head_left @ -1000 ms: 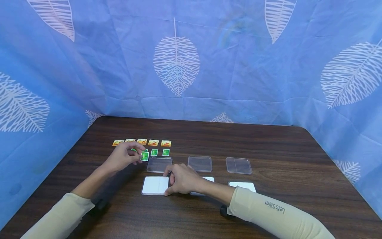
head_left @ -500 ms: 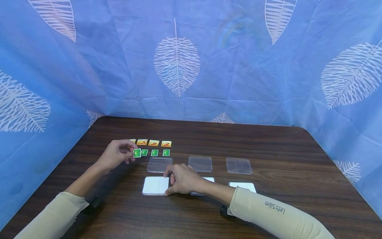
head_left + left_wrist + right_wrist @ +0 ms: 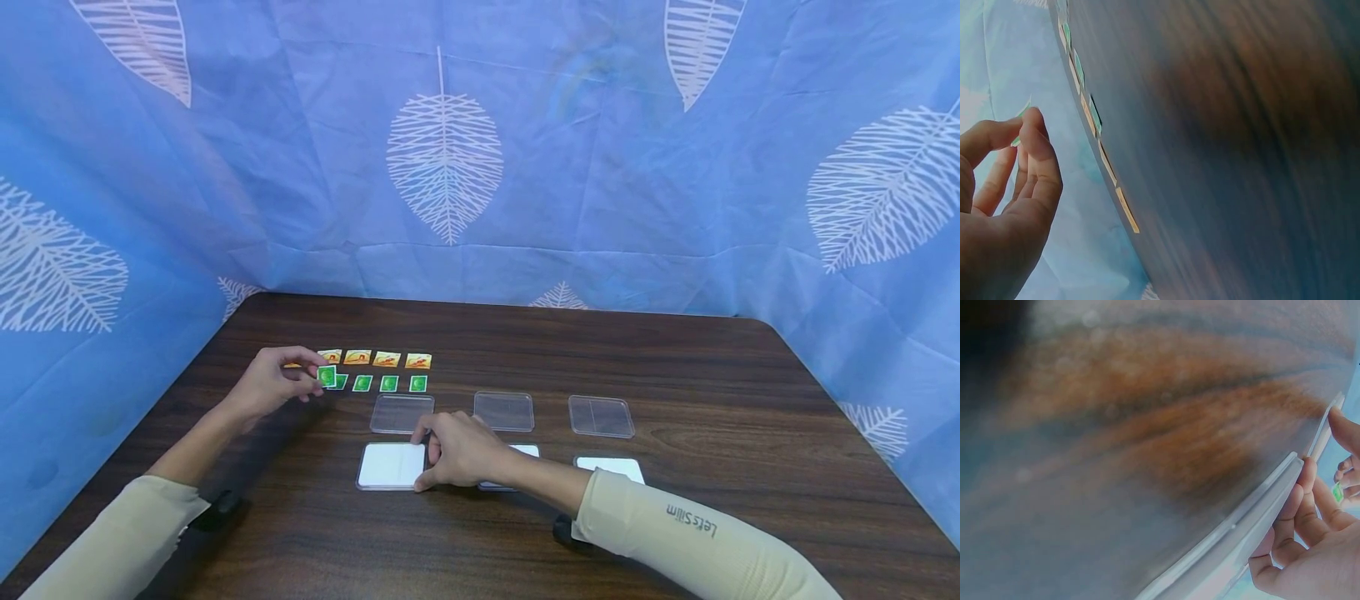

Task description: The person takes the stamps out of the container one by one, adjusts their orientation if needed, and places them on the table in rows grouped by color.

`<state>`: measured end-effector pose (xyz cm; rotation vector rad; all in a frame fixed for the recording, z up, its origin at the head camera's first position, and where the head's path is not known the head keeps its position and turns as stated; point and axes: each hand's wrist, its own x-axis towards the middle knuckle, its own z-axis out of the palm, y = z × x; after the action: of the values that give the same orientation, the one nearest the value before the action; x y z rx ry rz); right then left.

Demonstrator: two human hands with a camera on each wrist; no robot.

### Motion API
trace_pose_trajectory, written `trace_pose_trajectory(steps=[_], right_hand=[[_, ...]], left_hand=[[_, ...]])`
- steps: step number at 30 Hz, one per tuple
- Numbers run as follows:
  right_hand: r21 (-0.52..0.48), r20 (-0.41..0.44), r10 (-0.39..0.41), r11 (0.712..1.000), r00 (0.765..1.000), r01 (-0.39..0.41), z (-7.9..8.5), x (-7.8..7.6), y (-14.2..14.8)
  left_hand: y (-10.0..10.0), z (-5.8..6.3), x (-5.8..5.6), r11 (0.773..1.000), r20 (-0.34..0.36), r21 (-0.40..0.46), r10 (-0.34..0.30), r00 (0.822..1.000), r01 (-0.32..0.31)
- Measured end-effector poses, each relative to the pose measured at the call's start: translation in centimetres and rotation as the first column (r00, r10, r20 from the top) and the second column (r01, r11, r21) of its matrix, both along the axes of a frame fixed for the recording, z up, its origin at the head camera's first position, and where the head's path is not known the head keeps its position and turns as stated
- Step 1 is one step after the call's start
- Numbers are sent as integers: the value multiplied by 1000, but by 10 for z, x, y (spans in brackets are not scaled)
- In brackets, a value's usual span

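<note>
Between thumb and fingertips, my left hand pinches a small green stamp, raised over the left end of a row of green stamps. The left wrist view shows only slivers of this stamp's green edge between the fingers. My right hand holds the right side of a clear plastic case with a white insert, thumb at its near corner and a finger at its far corner. In the right wrist view, a case edge lies beside the curled fingers.
Orange-yellow stamps line up behind the green ones. Three clear lids lie in a row behind the cases. Two more white-insert cases, one at right and one partly under my right arm, sit on the dark wooden table.
My left hand has moved left and slightly back with the green stamp, uncovering green and orange stamps behind it. The right hand and its case have stayed in place.
</note>
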<state>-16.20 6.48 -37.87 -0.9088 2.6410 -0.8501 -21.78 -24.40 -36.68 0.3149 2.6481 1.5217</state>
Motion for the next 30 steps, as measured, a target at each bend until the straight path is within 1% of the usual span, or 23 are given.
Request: trace_pose_trajectory(steps=[5, 14, 19, 23, 30], right_hand=[[1, -3, -2, 1000, 1000, 2, 0, 0, 0], [3, -10, -6, 1000, 1000, 6, 0, 1, 0], [12, -17, -5, 1000, 1000, 5, -1, 1, 0], [12, -14, -5, 1000, 1000, 5, -1, 0, 0], [14, -9, -14, 1000, 1000, 14, 0, 1, 0]], left_hand=[[-5, 0, -1, 1000, 4, 7, -2, 1000, 2], [-19, -4, -9, 999, 27, -49, 23, 999, -21], [-26, -6, -12, 998, 36, -67, 5, 999, -3], [-30, -7, -17, 995, 36, -100, -1, 999, 5], [-34, -8, -22, 992, 81, -130, 5, 997, 5]])
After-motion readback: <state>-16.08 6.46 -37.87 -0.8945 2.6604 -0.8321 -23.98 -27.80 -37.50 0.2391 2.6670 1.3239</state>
